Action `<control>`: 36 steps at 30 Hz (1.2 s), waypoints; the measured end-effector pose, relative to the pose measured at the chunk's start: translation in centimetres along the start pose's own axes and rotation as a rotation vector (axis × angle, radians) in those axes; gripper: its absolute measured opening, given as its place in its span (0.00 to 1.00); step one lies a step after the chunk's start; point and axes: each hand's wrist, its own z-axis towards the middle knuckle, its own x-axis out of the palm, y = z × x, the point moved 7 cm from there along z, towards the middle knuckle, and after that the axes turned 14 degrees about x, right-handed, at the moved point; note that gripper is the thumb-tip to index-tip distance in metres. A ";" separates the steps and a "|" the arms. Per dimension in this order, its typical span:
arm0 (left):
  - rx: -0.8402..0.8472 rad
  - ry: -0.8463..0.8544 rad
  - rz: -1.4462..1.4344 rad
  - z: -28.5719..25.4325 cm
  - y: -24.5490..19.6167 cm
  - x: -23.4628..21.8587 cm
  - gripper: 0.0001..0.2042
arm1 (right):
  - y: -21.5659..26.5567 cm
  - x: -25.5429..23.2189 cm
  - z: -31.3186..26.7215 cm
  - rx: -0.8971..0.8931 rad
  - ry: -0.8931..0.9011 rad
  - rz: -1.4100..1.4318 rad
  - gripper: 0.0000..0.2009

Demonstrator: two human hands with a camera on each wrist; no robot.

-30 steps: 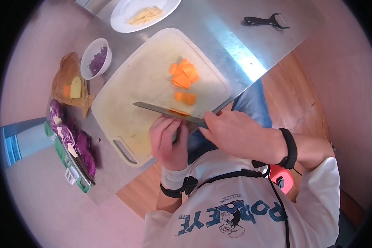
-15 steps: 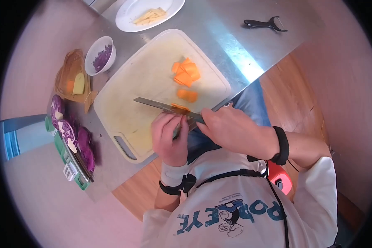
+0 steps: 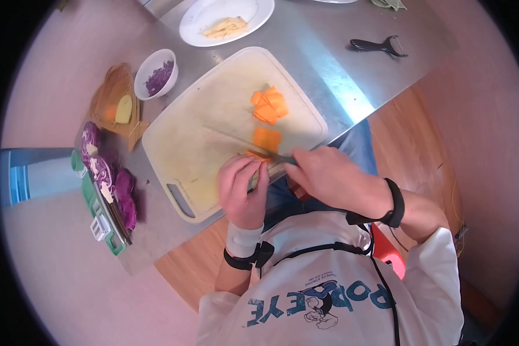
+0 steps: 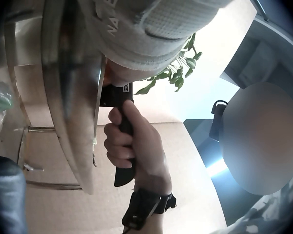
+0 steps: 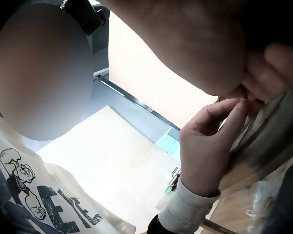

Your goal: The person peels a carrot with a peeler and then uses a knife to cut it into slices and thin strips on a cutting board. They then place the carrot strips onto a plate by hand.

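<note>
On the white cutting board (image 3: pixel 184 121), my left hand (image 3: pixel 242 193) holds a carrot slice (image 3: pixel 259 155) at the near edge with bent fingers, the fingertips close beside the blade. My right hand (image 3: pixel 337 179) grips a kitchen knife (image 3: pixel 236 138) by its black handle. The blade, blurred here, lies across the slice and points to the far left. In the left wrist view the knife handle (image 4: pixel 124 168) shows inside the right fist. Flat carrot pieces (image 3: pixel 266 138) lie just beyond the blade, and a pile of carrot slices (image 3: pixel 269 106) sits farther up the board.
Beyond the board are a white plate (image 3: pixel 193 26) with pale strips and a bowl (image 3: pixel 139 86) of shredded purple cabbage. Left stand a basket (image 3: pixel 106 98), cut purple cabbage (image 3: pixel 102 173) and a green slicer (image 3: pixel 89 193). A black peeler (image 3: pixel 375 46) lies at the right.
The head view has shifted, so the board and dishes appear farther right and slightly lower. The knife is now blurred in motion over the slice. Both hands keep their hold.
</note>
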 end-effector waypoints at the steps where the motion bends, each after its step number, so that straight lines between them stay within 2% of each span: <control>1: 0.004 0.006 0.000 0.1 -0.1 0.0 0.13 | -0.7 0.0 0.0 0.054 0.021 0.095 0.18; 2: 0.012 0.015 -0.006 0.2 -0.2 0.1 0.13 | -0.7 0.0 -0.3 0.048 0.026 0.090 0.18; 4: 0.032 0.018 0.005 0.1 -0.2 0.2 0.14 | -0.1 -0.6 -1.5 -0.061 -0.076 0.013 0.18; 11: 0.010 0.026 -0.001 -1.0 0.3 0.3 0.16 | 0.2 -0.8 -4.1 -0.033 -0.147 -0.010 0.17; 18: 0.061 0.016 0.029 -0.9 -0.1 0.2 0.16 | 0.3 -0.5 -4.4 -0.027 -0.123 -0.087 0.17; 26: 0.001 0.022 0.041 -1.7 0.4 0.2 0.15 | 0.3 -0.3 -4.8 -0.060 -0.167 -0.115 0.17; 36: -0.036 0.060 0.026 -1.6 0.4 -0.1 0.17 | 0.9 -0.4 -4.3 -0.025 -0.082 -0.157 0.18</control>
